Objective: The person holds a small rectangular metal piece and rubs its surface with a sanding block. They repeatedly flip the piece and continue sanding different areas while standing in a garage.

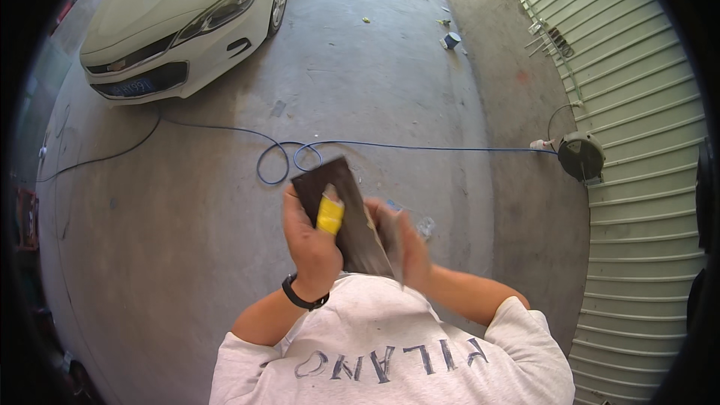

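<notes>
A dark brown, flat rectangular board point(358, 234) is held tilted in front of my chest. My left hand point(309, 246) grips it from the left, the thumb lying across its face. Yellow wrapping point(330, 215) covers part of that thumb. A black wristband point(304, 295) is on my left wrist. At the board's right edge, my right hand point(411, 246) is bent and smeared by motion. A thin greyish edge point(397, 255) shows along its palm side; what it belongs to cannot be made out. Some right fingers are hidden behind the board.
On the concrete floor ahead, a blue hose point(420, 147) runs in loops from a round dark reel point(581, 157) by the ribbed metal wall point(645, 210). A white car point(172, 22) stands far left. A small blue-and-white can point(451, 41) and scattered bits lie far right.
</notes>
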### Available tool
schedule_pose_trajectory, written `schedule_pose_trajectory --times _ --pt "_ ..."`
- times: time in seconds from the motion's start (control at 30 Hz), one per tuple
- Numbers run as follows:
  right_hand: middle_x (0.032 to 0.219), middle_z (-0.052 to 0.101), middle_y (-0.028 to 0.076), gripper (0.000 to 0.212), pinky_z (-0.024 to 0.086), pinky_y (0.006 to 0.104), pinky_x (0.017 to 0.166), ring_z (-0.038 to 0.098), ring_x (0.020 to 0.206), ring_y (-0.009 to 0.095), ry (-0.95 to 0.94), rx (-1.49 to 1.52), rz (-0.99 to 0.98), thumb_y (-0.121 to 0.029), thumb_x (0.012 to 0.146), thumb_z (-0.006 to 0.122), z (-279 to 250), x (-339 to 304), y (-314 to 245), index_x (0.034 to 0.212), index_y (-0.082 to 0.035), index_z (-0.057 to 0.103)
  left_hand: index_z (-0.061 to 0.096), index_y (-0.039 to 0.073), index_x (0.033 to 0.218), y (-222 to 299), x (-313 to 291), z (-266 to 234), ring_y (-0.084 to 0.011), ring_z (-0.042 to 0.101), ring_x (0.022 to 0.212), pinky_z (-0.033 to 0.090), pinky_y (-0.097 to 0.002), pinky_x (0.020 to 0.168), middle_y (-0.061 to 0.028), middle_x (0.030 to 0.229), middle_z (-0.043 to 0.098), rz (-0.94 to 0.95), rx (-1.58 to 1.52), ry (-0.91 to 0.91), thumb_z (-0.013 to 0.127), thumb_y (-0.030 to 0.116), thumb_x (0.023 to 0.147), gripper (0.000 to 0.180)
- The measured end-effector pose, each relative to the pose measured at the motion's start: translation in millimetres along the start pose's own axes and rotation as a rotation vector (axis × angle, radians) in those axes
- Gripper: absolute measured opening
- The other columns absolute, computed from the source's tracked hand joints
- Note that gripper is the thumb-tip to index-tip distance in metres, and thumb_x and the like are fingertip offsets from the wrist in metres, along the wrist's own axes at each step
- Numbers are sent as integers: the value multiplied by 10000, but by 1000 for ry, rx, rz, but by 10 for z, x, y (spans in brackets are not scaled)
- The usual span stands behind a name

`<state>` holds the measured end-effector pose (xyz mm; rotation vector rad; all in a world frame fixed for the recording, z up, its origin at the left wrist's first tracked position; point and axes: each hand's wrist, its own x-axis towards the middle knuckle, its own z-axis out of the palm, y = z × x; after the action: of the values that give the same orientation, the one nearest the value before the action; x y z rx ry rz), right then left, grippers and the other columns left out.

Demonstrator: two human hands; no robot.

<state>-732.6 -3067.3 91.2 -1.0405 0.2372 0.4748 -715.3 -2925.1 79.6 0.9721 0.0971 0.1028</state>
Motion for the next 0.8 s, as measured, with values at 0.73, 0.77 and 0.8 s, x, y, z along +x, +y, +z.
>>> schedule_pose_trajectory --times 0.73,0.77,0.8 --pt "1517 396 147 1023 305 326 1119 422 1291 189 -193 -169 -442 -688 882 634 -857 -186 -388 1541 28 318 481 63 1274 -503 -258 938 -81 575 1000 475 -241 898 -31 1117 617 -1 200 -142 562 137 1037 261" --pt "1369 478 112 1031 357 289 1038 465 1169 143 -162 -77 -360 -650 859 695 -923 -220 -322 1539 28 320 487 68 1263 -519 -210 933 -80 591 969 489 -237 872 -26 1105 623 -33 196 -119 558 136 1038 246" --pt "1266 481 79 1024 364 268 989 464 1095 116 -147 -72 -349 -650 861 692 -1052 -261 -287 1537 26 326 506 70 1237 -580 -173 980 -74 604 911 502 -230 822 -14 1081 629 -55 124 -125 561 136 1037 218"
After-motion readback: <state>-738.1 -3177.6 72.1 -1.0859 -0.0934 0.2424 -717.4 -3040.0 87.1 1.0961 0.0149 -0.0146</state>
